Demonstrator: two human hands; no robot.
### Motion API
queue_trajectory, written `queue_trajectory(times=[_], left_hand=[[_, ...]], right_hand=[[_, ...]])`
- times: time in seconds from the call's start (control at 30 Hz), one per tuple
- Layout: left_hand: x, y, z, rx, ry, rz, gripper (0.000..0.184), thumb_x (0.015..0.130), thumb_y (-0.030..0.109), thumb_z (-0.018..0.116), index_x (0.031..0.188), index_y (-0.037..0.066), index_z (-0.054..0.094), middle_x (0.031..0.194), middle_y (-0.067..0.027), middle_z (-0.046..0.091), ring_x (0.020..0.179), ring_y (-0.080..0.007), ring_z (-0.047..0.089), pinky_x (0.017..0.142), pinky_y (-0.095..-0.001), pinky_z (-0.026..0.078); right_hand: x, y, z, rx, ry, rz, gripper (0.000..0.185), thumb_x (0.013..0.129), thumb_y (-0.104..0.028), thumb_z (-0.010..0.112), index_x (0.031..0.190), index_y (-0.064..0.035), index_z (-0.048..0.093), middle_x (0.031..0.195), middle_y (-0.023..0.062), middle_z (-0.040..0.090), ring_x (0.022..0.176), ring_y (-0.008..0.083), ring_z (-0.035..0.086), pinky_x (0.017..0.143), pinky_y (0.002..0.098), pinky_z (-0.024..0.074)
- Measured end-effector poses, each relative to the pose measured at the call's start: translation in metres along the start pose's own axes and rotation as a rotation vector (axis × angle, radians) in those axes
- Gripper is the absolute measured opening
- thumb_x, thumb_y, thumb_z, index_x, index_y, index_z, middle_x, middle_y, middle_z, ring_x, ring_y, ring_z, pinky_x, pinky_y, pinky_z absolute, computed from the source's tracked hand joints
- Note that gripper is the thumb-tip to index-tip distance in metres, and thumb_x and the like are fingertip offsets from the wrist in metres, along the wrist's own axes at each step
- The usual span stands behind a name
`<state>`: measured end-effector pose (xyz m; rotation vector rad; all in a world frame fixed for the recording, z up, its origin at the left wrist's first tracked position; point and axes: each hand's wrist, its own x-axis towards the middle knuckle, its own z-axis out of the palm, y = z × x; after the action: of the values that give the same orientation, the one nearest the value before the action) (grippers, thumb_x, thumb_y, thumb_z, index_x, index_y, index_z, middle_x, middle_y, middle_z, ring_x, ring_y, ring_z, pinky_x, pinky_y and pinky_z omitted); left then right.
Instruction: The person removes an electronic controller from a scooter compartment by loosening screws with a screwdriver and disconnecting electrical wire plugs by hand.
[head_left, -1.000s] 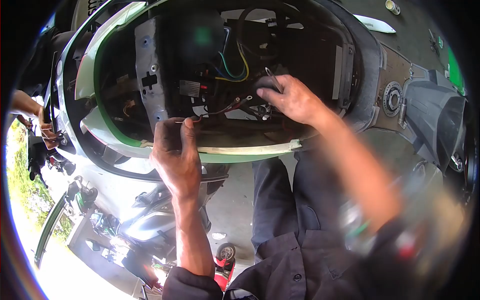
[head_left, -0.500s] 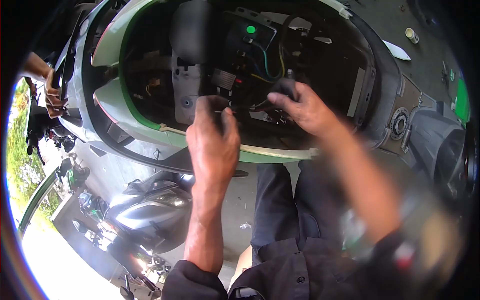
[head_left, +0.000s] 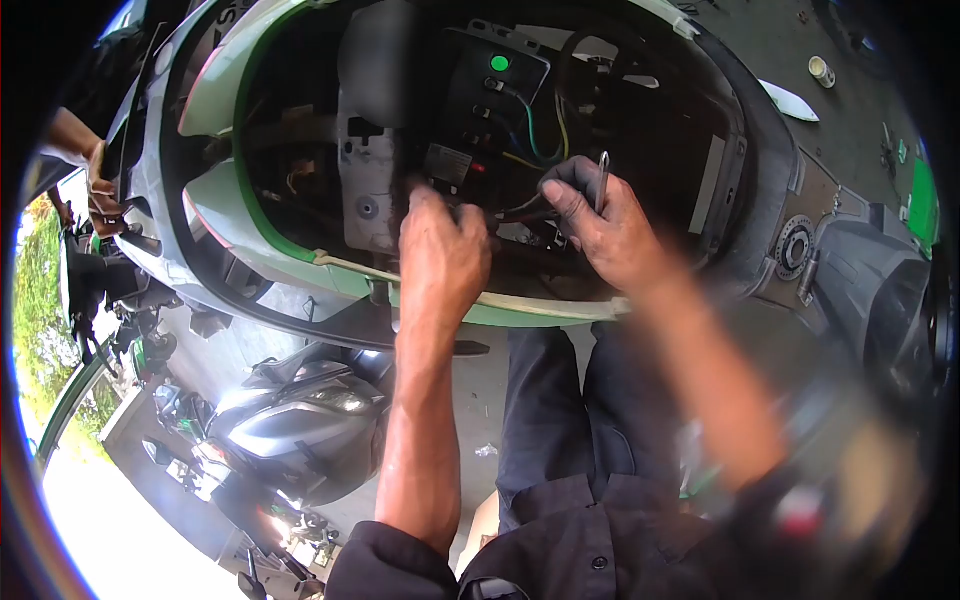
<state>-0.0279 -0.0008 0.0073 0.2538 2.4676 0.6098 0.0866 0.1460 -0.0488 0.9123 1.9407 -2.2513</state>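
Both hands are inside the open body of a green-and-grey scooter (head_left: 350,274). My left hand (head_left: 445,245) is closed near the metal bracket (head_left: 367,190); what its fingers pinch is hidden. My right hand (head_left: 603,220) is closed, with a thin metal tool (head_left: 602,180) standing up from it and a dark wire (head_left: 520,212) running from its fingertips toward my left hand. Above the hands, a black box (head_left: 500,85) with a green light has blue, green and yellow wires (head_left: 535,140) running from it. A label (head_left: 448,163) sits beside a small red part.
Another person's hand (head_left: 103,195) rests at the scooter's far left edge. A silver motorbike (head_left: 300,425) stands below left. On the floor at upper right are a small can (head_left: 821,71) and a white panel (head_left: 788,101). A brown footboard (head_left: 800,220) lies to the right.
The view has shifted, so the scooter sits farther right than in the earliest frame. My left hand has come closer to my right, and the tool in my right hand now points upward.
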Motion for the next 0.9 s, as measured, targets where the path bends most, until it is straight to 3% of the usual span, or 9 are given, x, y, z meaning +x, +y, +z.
queue_trajectory(times=[0.23, 0.33, 0.37, 0.47, 0.57, 0.6, 0.7, 0.73, 0.9], left_hand=[[-0.011, 0.005, -0.015, -0.253, -0.226, -0.007, 0.047, 0.097, 0.007, 0.052, 0.139, -0.01, 0.04, 0.092, -0.0154, 0.072, 0.076, -0.0203, 0.071, 0.071, -0.0337, 0.056], [-0.014, 0.011, -0.02, -0.278, -0.312, -0.069, 0.051, 0.097, 0.01, 0.055, 0.142, -0.01, 0.041, 0.103, -0.0197, 0.072, 0.086, -0.0217, 0.071, 0.078, -0.0336, 0.056], [-0.015, 0.012, -0.021, -0.268, -0.33, -0.074, 0.051, 0.098, 0.011, 0.056, 0.142, -0.01, 0.041, 0.106, -0.021, 0.071, 0.089, -0.0229, 0.071, 0.081, -0.0339, 0.056], [-0.034, 0.031, -0.03, 0.001, -0.235, 0.071, 0.05, 0.096, 0.017, 0.059, 0.135, -0.013, 0.049, 0.108, -0.028, 0.07, 0.1, -0.0398, 0.07, 0.089, -0.0435, 0.053], [-0.039, 0.024, -0.022, -0.066, -0.172, 0.129, 0.047, 0.096, 0.019, 0.06, 0.131, -0.012, 0.055, 0.112, -0.032, 0.068, 0.105, -0.0448, 0.067, 0.093, -0.0462, 0.05], [-0.037, 0.032, -0.024, -0.109, -0.16, 0.07, 0.037, 0.096, 0.016, 0.059, 0.125, -0.007, 0.062, 0.107, -0.0294, 0.068, 0.102, -0.0441, 0.066, 0.09, -0.0474, 0.05], [-0.029, 0.02, -0.007, 0.156, 0.142, 0.366, 0.025, 0.095, 0.009, 0.057, 0.115, -0.003, 0.066, 0.103, -0.0256, 0.067, 0.098, -0.0432, 0.064, 0.086, -0.0484, 0.049], [-0.025, 0.017, -0.002, 0.15, 0.157, 0.366, 0.02, 0.094, 0.004, 0.054, 0.108, -0.002, 0.067, 0.099, -0.0223, 0.065, 0.096, -0.0418, 0.061, 0.083, -0.0489, 0.048], [-0.03, 0.016, 0.018, -0.108, 0.078, 0.221, 0.022, 0.092, 0.005, 0.056, 0.109, -0.003, 0.067, 0.11, -0.0248, 0.061, 0.102, -0.0426, 0.061, 0.09, -0.0479, 0.048]], right_hand=[[-0.006, -0.008, -0.007, 0.023, 0.031, -0.037, 0.026, 0.098, -0.023, 0.067, 0.095, 0.0034, 0.066, 0.07, 0.0077, 0.061, 0.065, 0.0133, 0.05, 0.064, 0.0315, 0.0442], [-0.003, -0.012, -0.001, -0.057, 0.07, -0.139, 0.023, 0.095, -0.02, 0.068, 0.097, 0.0034, 0.067, 0.071, 0.0127, 0.065, 0.063, 0.0153, 0.054, 0.063, 0.0329, 0.0457], [-0.001, -0.015, -0.001, -0.073, 0.039, -0.113, 0.025, 0.097, -0.022, 0.067, 0.099, 0.0028, 0.067, 0.076, 0.0096, 0.066, 0.069, 0.0137, 0.057, 0.068, 0.0312, 0.0466], [0.006, -0.018, -0.003, -0.14, -0.021, -0.076, 0.028, 0.099, -0.025, 0.064, 0.103, 0.002, 0.067, 0.084, 0.0043, 0.068, 0.082, 0.0112, 0.062, 0.077, 0.0286, 0.0493], [0.011, -0.018, 0.0, -0.108, -0.046, -0.033, 0.027, 0.1, -0.025, 0.063, 0.102, 0.0022, 0.067, 0.085, 0.0052, 0.068, 0.083, 0.0114, 0.062, 0.078, 0.0293, 0.0499], [0.012, -0.02, 0.0, -0.127, -0.07, -0.053, 0.026, 0.1, -0.023, 0.062, 0.104, 0.0022, 0.065, 0.086, 0.0075, 0.067, 0.083, 0.0141, 0.063, 0.079, 0.0304, 0.0502], [0.009, -0.025, 0.003, -0.215, -0.062, -0.059, 0.025, 0.101, -0.022, 0.061, 0.105, 0.0024, 0.064, 0.086, 0.0092, 0.066, 0.084, 0.0169, 0.063, 0.081, 0.0308, 0.0497], [0.008, -0.028, 0.003, -0.222, -0.072, -0.055, 0.025, 0.101, -0.022, 0.061, 0.105, 0.0025, 0.063, 0.086, 0.0099, 0.066, 0.084, 0.0177, 0.063, 0.081, 0.031, 0.0494], [0.01, -0.036, 0.007, -0.243, -0.137, -0.096, 0.026, 0.101, -0.024, 0.061, 0.105, 0.0016, 0.064, 0.09, 0.0087, 0.066, 0.088, 0.0157, 0.061, 0.082, 0.0296, 0.0481]])
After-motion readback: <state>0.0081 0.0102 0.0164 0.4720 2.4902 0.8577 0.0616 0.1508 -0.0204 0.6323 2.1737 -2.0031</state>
